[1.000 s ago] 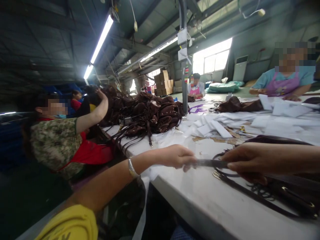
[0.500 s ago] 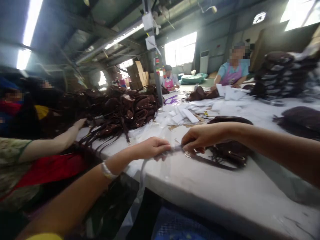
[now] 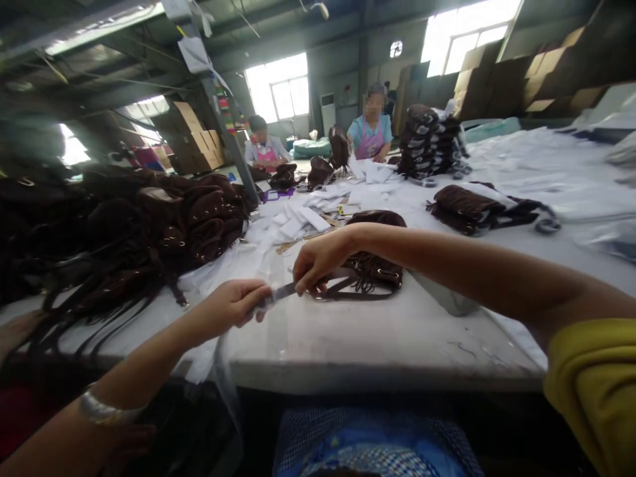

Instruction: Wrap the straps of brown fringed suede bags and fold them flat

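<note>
Stretched between my two hands is a dark strap (image 3: 284, 291), part of it covered by clear film. My left hand (image 3: 231, 306) is closed around the wrapped end, and a long translucent plastic strip (image 3: 227, 381) hangs below it past the table edge. My right hand (image 3: 318, 262) pinches the strap close to a dark brown bag (image 3: 381, 264) with fringe and metal rings. The bag lies on the white table (image 3: 318, 338), partly hidden behind my right forearm. A lower strap of the bag rests on the tabletop.
A big heap of brown bags (image 3: 199, 215) covers the left side, near a metal post (image 3: 231, 136). White paper pieces (image 3: 301, 220) lie beyond my hands. More bags (image 3: 470, 207) and a tall stack (image 3: 428, 142) stand right. Two people (image 3: 371, 136) work across the table.
My view has swung right, so things appear shifted left. Both hands keep hold of the strap, and more of it shows between them. A co-worker across the table now has a bag raised.
</note>
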A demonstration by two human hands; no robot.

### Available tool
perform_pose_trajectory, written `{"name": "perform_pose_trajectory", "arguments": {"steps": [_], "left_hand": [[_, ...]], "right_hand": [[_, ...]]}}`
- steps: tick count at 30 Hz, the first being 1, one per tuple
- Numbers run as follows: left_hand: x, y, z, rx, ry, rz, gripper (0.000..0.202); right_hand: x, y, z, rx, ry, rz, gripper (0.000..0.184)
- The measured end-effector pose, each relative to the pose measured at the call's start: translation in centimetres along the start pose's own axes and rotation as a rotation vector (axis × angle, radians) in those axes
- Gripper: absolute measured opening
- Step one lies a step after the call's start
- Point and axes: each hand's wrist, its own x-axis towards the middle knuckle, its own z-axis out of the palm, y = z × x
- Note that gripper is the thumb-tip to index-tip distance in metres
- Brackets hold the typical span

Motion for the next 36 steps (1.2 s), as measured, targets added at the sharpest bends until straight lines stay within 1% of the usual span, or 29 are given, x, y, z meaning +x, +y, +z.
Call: {"name": "perform_pose_trajectory", "arguments": {"steps": [2,4,6,7,9,11,13,15,17,19,21,22,24,26,28,29,31,34,36], "left_hand": [[-1.0,-2.0,-1.1,0.079,0.004,-0.041,0.045],[-2.0,-3.6,-1.8,0.107,-0.027,-0.086,0.047],[-2.6,-4.1,-1.9,0.097,-0.063,-0.120,0.050],[-2.7,-3.8,-1.7,0.075,-0.072,-0.130,0.052],[-2.4,-2.5,-1.2,0.004,-0.072,-0.138,0.053],[-1.9,-1.0,-0.6,-0.084,-0.045,-0.120,0.053],[-1.6,-0.1,-0.5,-0.138,-0.005,-0.095,0.051],[-2.0,-0.2,-0.8,-0.102,0.036,-0.098,0.051],[-2.9,-1.2,-1.4,-0.016,0.053,-0.134,0.052],[-3.9,-2.5,-1.9,0.026,0.032,-0.173,0.054],[-4.3,-3.3,-1.9,0.018,0.000,-0.197,0.054],[-4.2,-3.3,-1.8,0.011,-0.005,-0.203,0.054],[-3.5,-2.5,-1.2,-0.011,0.007,-0.183,0.053],[-2.5,-1.4,-0.5,-0.048,0.025,-0.129,0.050],[-1.8,-0.8,-0.3,-0.038,0.044,-0.074,0.047],[-1.8,-0.9,-0.4,-0.002,0.051,-0.059,0.046],[-2.2,-1.8,-0.8,0.096,0.063,-0.061,0.046],[-3.3,-3.8,-1.3,0.160,0.047,-0.119,0.047],[-3.5,-4.5,-1.2,0.139,0.034,-0.162,0.048]], "right_hand": [[-1.2,1.8,-0.5,0.054,-0.020,0.030,0.037],[-2.0,3.1,-0.7,0.085,0.001,0.034,0.037],[-1.5,3.3,-0.5,0.095,0.055,0.006,0.035],[-0.8,2.8,-0.2,0.099,0.081,-0.019,0.034],[1.0,1.2,0.4,0.101,0.109,-0.081,0.035],[2.8,-0.6,1.0,0.079,0.126,-0.147,0.035],[3.9,-1.5,1.4,0.060,0.153,-0.200,0.035],[4.2,-0.9,1.4,0.062,0.144,-0.219,0.037],[3.8,0.8,1.3,0.087,0.077,-0.182,0.042],[3.4,2.7,1.1,0.123,0.036,-0.118,0.048],[3.5,3.5,1.1,0.148,0.062,-0.093,0.052],[3.7,3.4,1.2,0.150,0.084,-0.108,0.054],[4.5,1.9,1.4,0.136,0.100,-0.189,0.057],[5.5,0.0,1.7,0.123,0.076,-0.291,0.058],[6.1,-1.1,1.7,0.109,0.039,-0.337,0.059],[6.1,-1.1,1.6,0.092,0.020,-0.329,0.060],[6.0,0.1,1.2,0.041,0.004,-0.261,0.058],[5.7,2.9,0.7,-0.058,0.046,-0.121,0.038],[6.2,3.9,0.8,-0.103,0.092,-0.088,0.026]]}}
